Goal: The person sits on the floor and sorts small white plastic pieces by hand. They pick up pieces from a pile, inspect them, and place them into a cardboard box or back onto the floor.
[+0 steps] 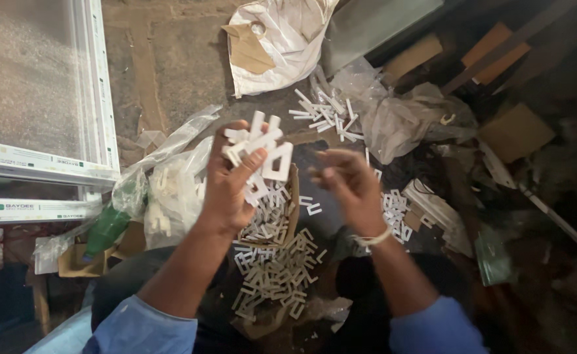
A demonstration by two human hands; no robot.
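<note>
1. Head view: the left hand [226,187] is raised above the lap and closed around a bundle of white plastic bracket pieces [262,154], thumb pressed across the front, several pieces sticking out above the fingers.
2. Right hand [347,180] hangs just beside the bundle, fingers loosely curled and blurred; whether it pinches a piece cannot be told.
3. Position of the work: the bundle sits at the left fingertips, directly above a small cardboard box [293,210] filled with like pieces, and to the left of the right hand, apart from it.
4. Further loose pieces lie in a heap on the lap [278,272], in a scatter on the floor [324,115] ahead, and beside the right wrist [393,213].
5. Handling advice: the bundle looks loosely stacked; keep the thumb pressure even and hold it over the box, so a slipped piece would likely drop in.
6. Judged risk: protruding pieces may snag and fan out.
7. Surroundings: clear plastic bags [170,183] at left, a white window frame [101,92] on the floor.
</note>
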